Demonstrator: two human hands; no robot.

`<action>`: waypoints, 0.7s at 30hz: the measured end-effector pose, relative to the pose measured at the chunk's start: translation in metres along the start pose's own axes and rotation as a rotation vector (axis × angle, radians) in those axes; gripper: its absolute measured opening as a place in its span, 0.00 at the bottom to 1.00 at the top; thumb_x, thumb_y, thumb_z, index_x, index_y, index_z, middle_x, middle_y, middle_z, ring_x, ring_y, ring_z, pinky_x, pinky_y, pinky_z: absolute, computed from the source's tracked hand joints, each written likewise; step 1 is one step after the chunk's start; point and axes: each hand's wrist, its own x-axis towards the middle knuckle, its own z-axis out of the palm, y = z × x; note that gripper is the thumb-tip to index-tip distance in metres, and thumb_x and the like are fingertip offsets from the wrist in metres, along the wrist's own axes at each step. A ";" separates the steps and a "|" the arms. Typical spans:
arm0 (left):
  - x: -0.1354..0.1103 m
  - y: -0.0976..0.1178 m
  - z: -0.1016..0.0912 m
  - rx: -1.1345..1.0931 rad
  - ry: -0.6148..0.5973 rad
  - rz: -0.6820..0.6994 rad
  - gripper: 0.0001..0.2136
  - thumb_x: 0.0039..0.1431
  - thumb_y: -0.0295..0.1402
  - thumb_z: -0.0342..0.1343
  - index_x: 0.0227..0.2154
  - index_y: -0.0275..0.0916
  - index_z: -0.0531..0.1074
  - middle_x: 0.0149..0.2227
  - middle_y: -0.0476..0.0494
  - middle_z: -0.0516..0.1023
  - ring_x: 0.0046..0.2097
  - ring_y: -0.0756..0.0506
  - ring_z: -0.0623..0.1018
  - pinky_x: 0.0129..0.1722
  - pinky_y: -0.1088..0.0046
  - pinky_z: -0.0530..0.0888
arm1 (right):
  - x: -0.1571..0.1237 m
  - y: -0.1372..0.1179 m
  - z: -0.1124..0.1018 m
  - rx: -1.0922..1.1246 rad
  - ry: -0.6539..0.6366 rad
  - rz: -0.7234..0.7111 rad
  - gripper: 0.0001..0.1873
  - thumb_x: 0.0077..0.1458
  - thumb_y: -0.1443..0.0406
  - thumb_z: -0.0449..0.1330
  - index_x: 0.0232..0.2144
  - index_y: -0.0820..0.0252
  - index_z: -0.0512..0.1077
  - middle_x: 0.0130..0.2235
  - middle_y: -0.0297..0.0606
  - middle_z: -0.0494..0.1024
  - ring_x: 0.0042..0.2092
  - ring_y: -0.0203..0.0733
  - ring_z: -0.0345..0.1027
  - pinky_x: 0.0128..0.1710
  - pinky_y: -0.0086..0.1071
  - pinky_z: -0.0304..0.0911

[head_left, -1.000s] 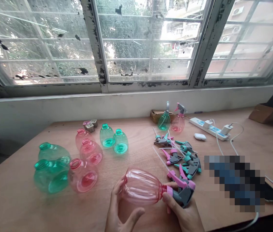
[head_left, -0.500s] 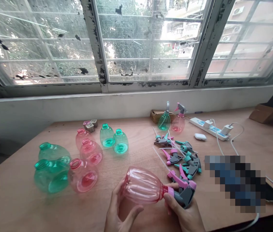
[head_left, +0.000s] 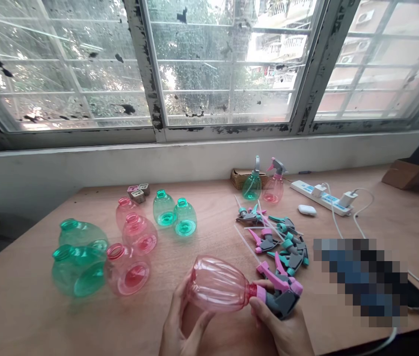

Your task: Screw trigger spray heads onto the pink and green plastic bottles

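A pink ribbed plastic bottle (head_left: 218, 285) lies on its side in my hands, low in the middle of the view. My left hand (head_left: 179, 329) cups its base from below with curled fingers. My right hand (head_left: 283, 329) is closed round the pink and grey trigger sprayer head (head_left: 281, 296) that sits on the bottle's neck. Just beyond lies a pile of loose pink and teal sprayer heads (head_left: 278, 237) with white dip tubes.
Several capless pink and green bottles (head_left: 120, 237) stand at the left of the wooden table (head_left: 209, 217). Two assembled spray bottles (head_left: 263, 183) stand at the back by a small basket. A power strip (head_left: 322, 197) with cables, a white case and a blurred-out object (head_left: 361, 282) lie right.
The bottle has tilted and turned a little in my hands, and my left fingers have shifted under its base. My right hand keeps its hold on the sprayer head.
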 end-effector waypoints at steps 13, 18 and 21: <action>-0.002 0.000 0.005 -0.048 0.040 0.008 0.29 0.47 0.44 0.67 0.54 0.45 0.70 0.57 0.42 0.76 0.60 0.35 0.73 0.65 0.60 0.64 | -0.002 -0.005 0.003 0.041 -0.018 0.045 0.21 0.40 0.53 0.73 0.32 0.60 0.77 0.16 0.31 0.76 0.18 0.36 0.66 0.20 0.28 0.63; -0.005 0.003 0.005 -0.001 0.038 0.032 0.31 0.46 0.43 0.68 0.55 0.45 0.69 0.57 0.42 0.76 0.62 0.35 0.71 0.64 0.60 0.65 | 0.000 -0.003 0.001 0.029 -0.031 0.046 0.21 0.40 0.52 0.72 0.33 0.60 0.77 0.18 0.30 0.76 0.18 0.36 0.65 0.20 0.28 0.63; -0.006 0.003 0.004 -0.010 0.041 0.005 0.35 0.46 0.46 0.67 0.57 0.43 0.65 0.59 0.40 0.73 0.63 0.34 0.68 0.66 0.56 0.61 | -0.001 -0.002 -0.001 -0.083 -0.044 0.007 0.20 0.38 0.53 0.73 0.32 0.59 0.79 0.17 0.30 0.75 0.19 0.39 0.66 0.23 0.32 0.66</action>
